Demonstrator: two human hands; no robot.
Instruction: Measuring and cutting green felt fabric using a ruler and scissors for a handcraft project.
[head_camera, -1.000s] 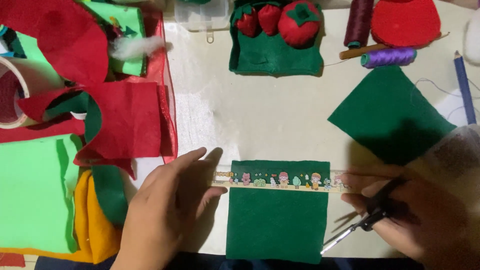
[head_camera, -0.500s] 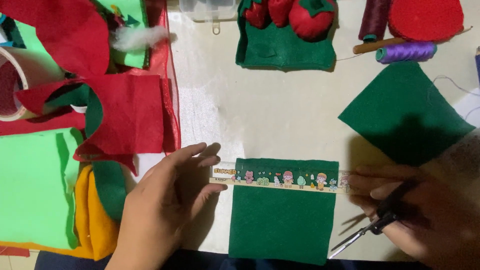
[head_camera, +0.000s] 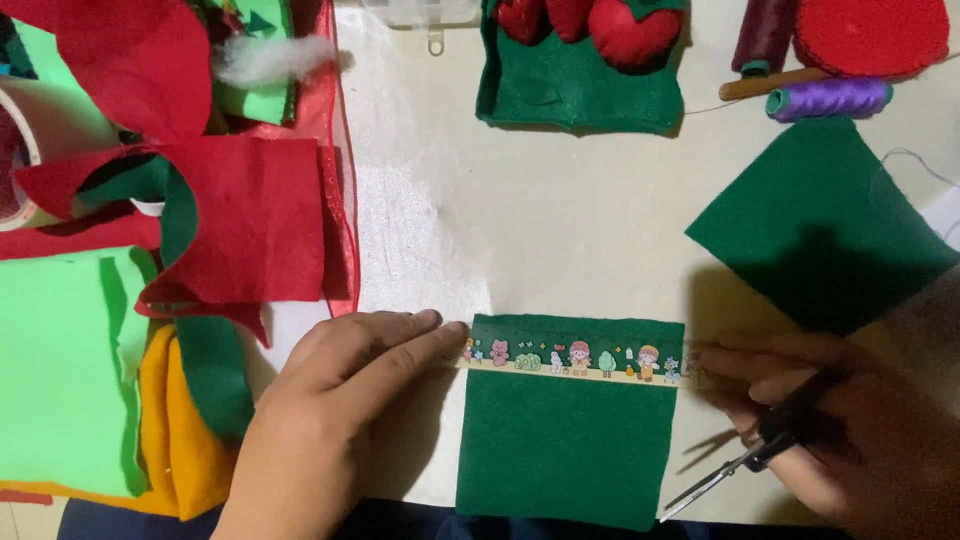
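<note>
A dark green felt rectangle (head_camera: 565, 440) is laid flat near the front edge of a cream, slightly glossy tabletop (head_camera: 520, 220). A strip of cartoon-printed decorative tape (head_camera: 570, 362) is stretched across its upper part. The tape's left end is pressed down by the flat, extended fingers of the left hand (head_camera: 335, 400); nothing is gripped. The tape's right end is touched by the right hand (head_camera: 830, 430), in which small scissors (head_camera: 740, 465) are held, blades slightly parted. Red felt scraps (head_camera: 250, 215) are piled left; a purple thread spool (head_camera: 828, 98) lies far right.
</note>
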